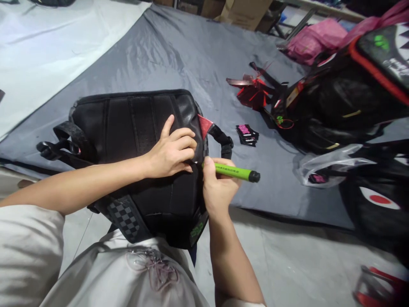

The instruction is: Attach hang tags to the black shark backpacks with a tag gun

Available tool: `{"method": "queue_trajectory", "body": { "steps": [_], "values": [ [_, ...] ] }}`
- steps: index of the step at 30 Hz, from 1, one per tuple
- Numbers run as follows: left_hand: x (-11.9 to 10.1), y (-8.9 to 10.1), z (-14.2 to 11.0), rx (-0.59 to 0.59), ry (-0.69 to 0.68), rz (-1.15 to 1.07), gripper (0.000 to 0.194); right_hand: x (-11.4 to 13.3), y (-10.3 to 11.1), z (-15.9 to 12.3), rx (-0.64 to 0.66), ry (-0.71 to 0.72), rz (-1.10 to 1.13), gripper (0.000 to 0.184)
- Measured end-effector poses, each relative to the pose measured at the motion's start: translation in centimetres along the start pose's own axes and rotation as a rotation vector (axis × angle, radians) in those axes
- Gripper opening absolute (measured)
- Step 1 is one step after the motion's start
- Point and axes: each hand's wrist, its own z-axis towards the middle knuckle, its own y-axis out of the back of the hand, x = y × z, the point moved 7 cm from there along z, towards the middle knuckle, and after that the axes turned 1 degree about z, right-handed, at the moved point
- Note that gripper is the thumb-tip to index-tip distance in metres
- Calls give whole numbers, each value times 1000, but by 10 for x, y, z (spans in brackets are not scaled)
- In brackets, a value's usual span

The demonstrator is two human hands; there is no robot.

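Note:
A black backpack (118, 128) lies on the grey cloth at the table's near edge, its strap side facing up. A checkered strap (124, 217) hangs down toward my body. My left hand (174, 149) rests on the backpack near its right edge, fingers spread and partly bent. In my right hand (220, 183) is a green marker pen (238, 172) with a black end pointing right. Its other end meets the backpack's edge, close to my left fingertips; the tip itself is hard to make out. A red triangular tab (204, 125) sticks out just above.
Small black-and-pink tags (247, 134) lie stacked on the grey cloth (204, 64). Dark backpacks (338, 102) crowd the right side, with red strips (254, 91) and a clear plastic bag (332, 164) beside them. Pink bundles (316, 40) and a cardboard box (246, 13) are at the back.

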Motion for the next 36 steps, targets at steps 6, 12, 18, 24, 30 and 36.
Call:
{"method": "queue_trajectory", "body": {
  "steps": [6, 12, 18, 24, 30, 36],
  "values": [
    [-2, 3, -2, -59, -43, 43, 35, -3, -2, 0, 24, -27, 25, 25],
    [-2, 4, -2, -71, -47, 52, 36, 1, -2, 3, 31, 7, 35, 22],
    [-2, 4, -2, -50, -36, 42, 35, -3, -3, 3, 53, -55, 88, 22],
    [-2, 4, -2, -66, -40, 37, 35, -6, -5, 4, 68, -78, 100, 22],
    [-2, 6, -3, -95, -33, 42, 37, -3, -3, 5, 106, -44, 9, 27],
    [0, -3, -4, -41, -10, 70, 38, -15, -3, 11, 126, -57, -78, 39]
  ]
}}
